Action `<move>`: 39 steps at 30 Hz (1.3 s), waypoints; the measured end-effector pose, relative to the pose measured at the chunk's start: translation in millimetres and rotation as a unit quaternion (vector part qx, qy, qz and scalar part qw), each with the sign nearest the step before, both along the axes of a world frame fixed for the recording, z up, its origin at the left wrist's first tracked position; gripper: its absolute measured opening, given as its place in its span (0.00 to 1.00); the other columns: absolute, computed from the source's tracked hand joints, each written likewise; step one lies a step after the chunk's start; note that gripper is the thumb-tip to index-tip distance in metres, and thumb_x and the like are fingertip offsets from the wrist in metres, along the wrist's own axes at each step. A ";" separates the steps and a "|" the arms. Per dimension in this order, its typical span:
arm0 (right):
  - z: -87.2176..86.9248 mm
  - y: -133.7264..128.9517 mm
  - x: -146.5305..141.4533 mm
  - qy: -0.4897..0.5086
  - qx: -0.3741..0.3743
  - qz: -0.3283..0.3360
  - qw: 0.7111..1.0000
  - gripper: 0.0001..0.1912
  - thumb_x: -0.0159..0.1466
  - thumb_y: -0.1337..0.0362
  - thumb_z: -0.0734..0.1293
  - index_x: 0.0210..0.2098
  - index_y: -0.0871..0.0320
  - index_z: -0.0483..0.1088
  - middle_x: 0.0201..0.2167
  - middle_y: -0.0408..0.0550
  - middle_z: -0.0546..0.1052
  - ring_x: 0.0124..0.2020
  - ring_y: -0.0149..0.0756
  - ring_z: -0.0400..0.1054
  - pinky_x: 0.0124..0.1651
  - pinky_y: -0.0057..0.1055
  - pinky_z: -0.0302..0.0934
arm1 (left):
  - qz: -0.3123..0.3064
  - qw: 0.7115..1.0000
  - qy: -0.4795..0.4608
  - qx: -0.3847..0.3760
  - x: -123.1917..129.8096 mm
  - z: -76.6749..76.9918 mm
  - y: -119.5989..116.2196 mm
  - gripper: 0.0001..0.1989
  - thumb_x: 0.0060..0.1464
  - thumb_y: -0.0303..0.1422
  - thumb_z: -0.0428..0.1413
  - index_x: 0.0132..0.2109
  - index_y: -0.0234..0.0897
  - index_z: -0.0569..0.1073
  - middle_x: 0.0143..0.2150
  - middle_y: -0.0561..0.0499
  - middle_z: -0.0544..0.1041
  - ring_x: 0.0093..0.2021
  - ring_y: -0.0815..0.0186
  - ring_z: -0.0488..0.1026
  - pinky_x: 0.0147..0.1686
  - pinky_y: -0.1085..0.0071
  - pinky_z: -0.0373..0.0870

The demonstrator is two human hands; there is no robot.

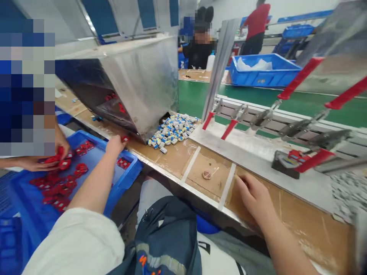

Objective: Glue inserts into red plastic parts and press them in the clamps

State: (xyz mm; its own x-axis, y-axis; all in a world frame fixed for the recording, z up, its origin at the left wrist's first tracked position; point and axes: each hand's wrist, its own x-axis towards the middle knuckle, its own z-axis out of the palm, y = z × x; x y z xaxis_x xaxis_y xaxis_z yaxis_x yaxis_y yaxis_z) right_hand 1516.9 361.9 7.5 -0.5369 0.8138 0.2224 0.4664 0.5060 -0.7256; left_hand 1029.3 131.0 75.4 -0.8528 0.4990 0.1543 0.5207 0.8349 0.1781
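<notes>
My left hand (114, 145) is closed on a small red part (124, 139) at the table edge, above the right rim of a blue tray (133, 165) holding many red parts (61, 189). On the brown tabletop (172, 162), my right hand (252, 191) rests with curled fingers; whatever they hold, if anything, is hidden. Left of it lies a small pinkish ring-shaped item (206, 174) between two pale tape strips. A heap of small white, blue and yellow pieces (174, 131) lies further back, beside a metal box.
The large metal box (143, 76) stands open at left. Red-handled clamps (298, 78) line a fixture at right, one over a red part in a dark holder (286, 164). Another person's hands (57, 158) reach into the tray. A green belt (192, 95) runs behind.
</notes>
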 end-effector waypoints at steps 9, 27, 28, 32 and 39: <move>5.9 28.0 -61.4 -0.204 0.031 0.160 0.965 0.22 0.74 0.50 0.58 0.26 0.54 0.59 0.26 0.46 0.73 0.29 0.38 0.64 0.33 0.34 0.47 | -0.318 0.891 -0.222 0.235 157.9 -35.2 64.0 0.15 0.55 0.46 0.64 0.47 0.48 0.79 0.49 0.53 0.80 0.44 0.58 0.81 0.49 0.58 0.82; -20.1 49.5 -70.0 0.119 -0.024 0.034 0.992 0.23 0.72 0.47 0.60 0.26 0.54 0.58 0.21 0.39 0.59 0.26 0.32 0.54 0.33 0.32 0.49 | -0.453 0.770 -0.339 0.296 213.9 -99.7 183.2 0.15 0.54 0.32 0.68 0.50 0.39 0.82 0.47 0.47 0.80 0.43 0.60 0.78 0.40 0.65 0.77; -20.2 50.4 -71.7 0.120 -0.026 0.026 0.992 0.24 0.72 0.46 0.60 0.26 0.53 0.59 0.21 0.39 0.60 0.26 0.32 0.55 0.33 0.32 0.50 | -0.456 0.769 -0.338 0.294 214.0 -99.0 183.6 0.15 0.54 0.31 0.68 0.50 0.39 0.83 0.47 0.47 0.80 0.43 0.60 0.78 0.39 0.66 0.76; -20.5 51.5 -77.0 0.098 -0.022 0.030 0.994 0.24 0.73 0.44 0.60 0.28 0.54 0.61 0.22 0.40 0.63 0.27 0.33 0.58 0.35 0.32 0.52 | -0.465 0.767 -0.331 0.293 214.9 -96.5 184.5 0.15 0.54 0.30 0.68 0.50 0.39 0.83 0.47 0.47 0.80 0.44 0.59 0.78 0.39 0.66 0.76; -22.6 51.0 -79.1 0.067 -0.005 0.036 0.997 0.23 0.74 0.46 0.59 0.29 0.53 0.62 0.23 0.41 0.66 0.28 0.33 0.61 0.35 0.31 0.52 | -0.467 0.774 -0.320 0.284 216.1 -94.7 183.4 0.15 0.55 0.29 0.68 0.51 0.39 0.83 0.46 0.47 0.80 0.44 0.60 0.78 0.40 0.66 0.76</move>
State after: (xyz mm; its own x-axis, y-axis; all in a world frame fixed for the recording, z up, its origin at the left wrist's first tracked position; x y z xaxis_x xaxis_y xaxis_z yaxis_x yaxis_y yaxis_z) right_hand 1437.8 412.9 -15.1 -0.5601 0.7769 0.2878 0.3277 0.5268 -0.7843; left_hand 1245.4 314.5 -19.2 -0.1528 0.9506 0.2703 0.5027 -0.1607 0.8494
